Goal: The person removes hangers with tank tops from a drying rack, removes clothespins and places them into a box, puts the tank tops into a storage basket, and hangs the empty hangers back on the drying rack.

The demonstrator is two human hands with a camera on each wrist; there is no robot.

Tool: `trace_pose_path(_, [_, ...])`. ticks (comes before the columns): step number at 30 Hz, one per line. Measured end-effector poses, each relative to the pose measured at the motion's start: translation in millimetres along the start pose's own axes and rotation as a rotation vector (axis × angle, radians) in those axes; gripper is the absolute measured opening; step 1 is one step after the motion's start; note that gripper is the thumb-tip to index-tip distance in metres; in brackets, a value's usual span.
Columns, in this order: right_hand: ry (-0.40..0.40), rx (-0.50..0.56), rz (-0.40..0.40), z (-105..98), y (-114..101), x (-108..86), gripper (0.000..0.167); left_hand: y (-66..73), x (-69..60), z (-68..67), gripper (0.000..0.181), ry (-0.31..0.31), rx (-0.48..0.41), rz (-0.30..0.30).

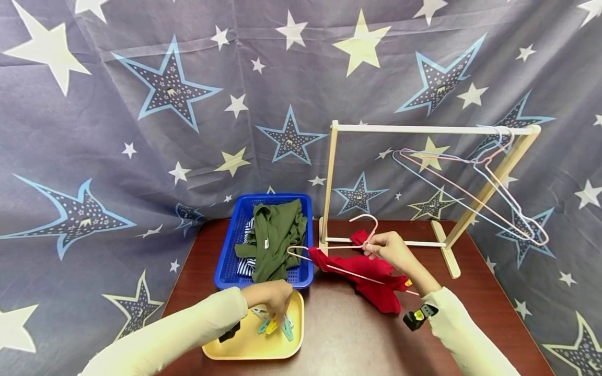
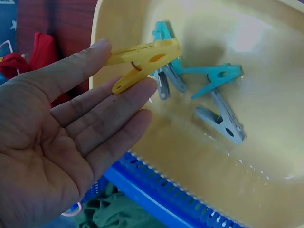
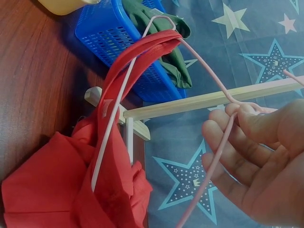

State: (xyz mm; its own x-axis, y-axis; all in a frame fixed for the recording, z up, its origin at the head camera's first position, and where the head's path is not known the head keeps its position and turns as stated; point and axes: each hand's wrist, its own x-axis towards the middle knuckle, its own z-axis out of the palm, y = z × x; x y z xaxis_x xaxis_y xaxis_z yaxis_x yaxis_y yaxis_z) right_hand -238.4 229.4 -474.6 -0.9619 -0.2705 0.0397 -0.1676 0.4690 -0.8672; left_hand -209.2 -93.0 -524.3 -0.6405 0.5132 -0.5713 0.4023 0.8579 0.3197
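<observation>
My left hand (image 1: 271,298) is over a yellow tray, pinching a yellow clothespin (image 2: 147,59) between thumb and fingers. Teal clothespins (image 2: 216,76) and a grey clothespin (image 2: 223,121) lie in the tray beneath it. With thumb and fingertips, my right hand (image 1: 386,249) grips a pink hanger (image 1: 369,222) at the base of its hook. A red garment (image 1: 371,274) hangs over the hanger's bar, bunched, its lower part against the table. In the right wrist view, a red band of the garment (image 3: 142,50) loops over one end of the hanger.
Behind the yellow tray (image 1: 254,356) stands a blue basket (image 1: 229,256) holding a green garment (image 1: 277,235) and a striped one (image 1: 246,263). At the right, a wooden rack (image 1: 423,129) carries blue and pink hangers (image 1: 484,203). A star-patterned curtain (image 1: 282,78) backs the table (image 1: 338,344).
</observation>
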Motion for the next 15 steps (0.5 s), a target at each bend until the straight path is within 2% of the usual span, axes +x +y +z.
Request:
trace_pose_path(5, [0.003, 0.008, -0.007, 0.9, 15.4, 5.4, 0.014, 4.3, 4.9, 10.0, 0.038, -0.040, 0.051, -0.069])
trace_pose_path(12, [-0.003, 0.004, -0.012, 0.3, 12.3, 2.4, 0.014, 14.4, 12.0, 26.5, 0.037, -0.078, 0.161, -0.189])
trace_pose_path(15, [0.000, -0.003, -0.007, -0.1, 10.2, 0.8, 0.013, 15.8, 13.9, 33.4, 0.038, -0.098, 0.185, -0.221])
